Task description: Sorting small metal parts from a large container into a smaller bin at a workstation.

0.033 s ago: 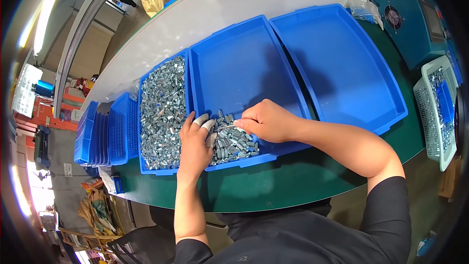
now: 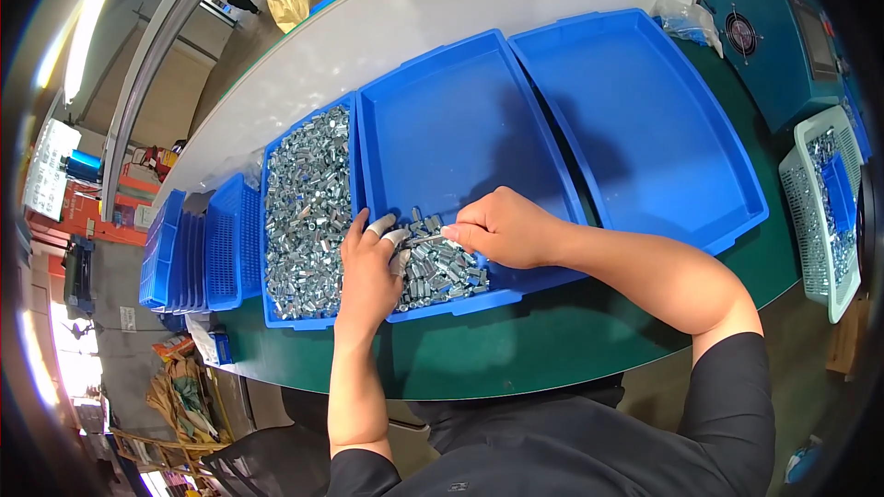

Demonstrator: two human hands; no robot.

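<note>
So, head view, using the middle blue tray (image 2: 442,129) as my landmark. The thing being handled is a thin metal rod (image 2: 425,239) over that tray's near-left part, just above a heap of small metal pieces (image 2: 437,271). Right hand (image 2: 502,225) has thumb and forefinger pinched on the rod, the other fingers curled in. Left hand (image 2: 368,267) is bent over the tray's near-left corner, with pale finger covers (image 2: 390,236) on some fingers, tips by the rod's other end. Can't tell if those fingertips are pinching a piece, it's too small and half hidden.

What could go wrong, imo: the rod's so skinny that a loose pinch might let it roll or slip into the heap. If it skids off sideways, it could poke the left fingertips, they're that close. A bumped piece could also hop left of the middle tray into the fuller tray (image 2: 269,248) right beside it.

As for the surroundings, there's another blue tray (image 2: 645,120) on the landmark's right, stacked blue baskets (image 2: 230,239) off to its left past the fuller tray, and a pale basket (image 2: 810,212) far right. The left wrist blocks the landmark's near-left corner, and the right forearm crosses its near-right one.
</note>
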